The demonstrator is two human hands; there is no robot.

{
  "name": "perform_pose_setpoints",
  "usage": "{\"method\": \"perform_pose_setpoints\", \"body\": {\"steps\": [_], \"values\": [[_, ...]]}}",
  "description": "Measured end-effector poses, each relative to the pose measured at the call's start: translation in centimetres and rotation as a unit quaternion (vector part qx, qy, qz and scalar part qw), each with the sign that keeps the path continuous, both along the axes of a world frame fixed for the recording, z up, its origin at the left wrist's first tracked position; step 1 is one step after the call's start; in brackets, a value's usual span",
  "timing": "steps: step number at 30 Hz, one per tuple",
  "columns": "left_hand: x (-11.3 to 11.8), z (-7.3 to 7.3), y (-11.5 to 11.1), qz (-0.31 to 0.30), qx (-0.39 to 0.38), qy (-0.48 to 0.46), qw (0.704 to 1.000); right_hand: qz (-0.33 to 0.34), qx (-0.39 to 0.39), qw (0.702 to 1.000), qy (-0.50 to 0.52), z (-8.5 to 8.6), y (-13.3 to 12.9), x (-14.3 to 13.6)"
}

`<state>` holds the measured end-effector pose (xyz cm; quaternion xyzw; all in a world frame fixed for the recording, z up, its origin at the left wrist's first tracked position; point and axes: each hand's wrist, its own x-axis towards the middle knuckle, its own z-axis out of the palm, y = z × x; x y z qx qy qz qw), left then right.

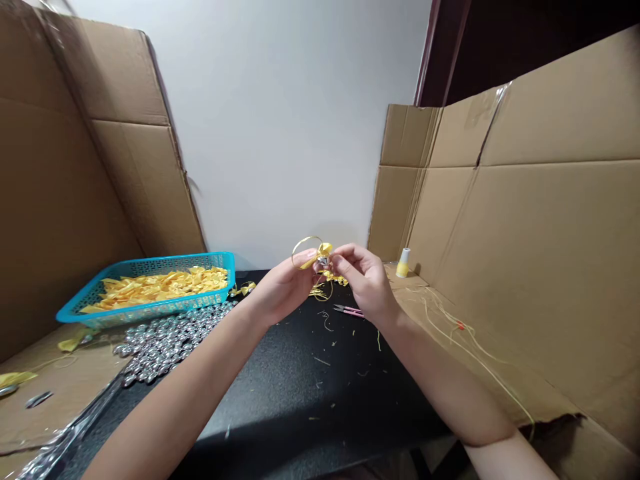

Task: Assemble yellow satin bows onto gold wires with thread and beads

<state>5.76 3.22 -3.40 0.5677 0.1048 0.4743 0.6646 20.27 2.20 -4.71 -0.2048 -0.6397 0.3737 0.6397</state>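
Both hands are raised close together over the black table. My left hand pinches a small silver bead with a yellow ribbon bow on it, and a thin yellow cord loops above its fingers. Touching the right side of the same piece, my right hand has thumb and forefinger pressed together; what lies between those fingertips is too small to make out. Behind and below the hands, more yellow bows lie on the table.
A blue basket of yellow ribbon pieces stands left, with a heap of silver beads before it. Pink-handled snips and thread scraps lie on the black table. At right are a thread spool and loose cord. Cardboard walls flank both sides.
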Motion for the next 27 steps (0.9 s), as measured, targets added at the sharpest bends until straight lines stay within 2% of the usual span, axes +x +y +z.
{"method": "perform_pose_setpoints", "body": {"steps": [7, 13, 24, 27], "values": [[-0.02, -0.03, 0.11, 0.029, -0.011, 0.007, 0.999, 0.022, -0.029, 0.999, 0.016, -0.46, 0.68, -0.1], [-0.2, 0.19, 0.12, 0.019, -0.015, 0.01, 1.0, 0.012, -0.026, 1.0, 0.007, -0.34, 0.59, -0.11], [-0.13, 0.4, 0.09, 0.049, -0.006, 0.013, 0.999, 0.003, 0.02, 1.0, -0.011, -0.42, 0.83, -0.07], [-0.21, 0.38, 0.13, 0.062, 0.0, 0.02, 0.998, -0.018, 0.044, 0.998, -0.037, -0.4, 0.77, 0.16]]}}
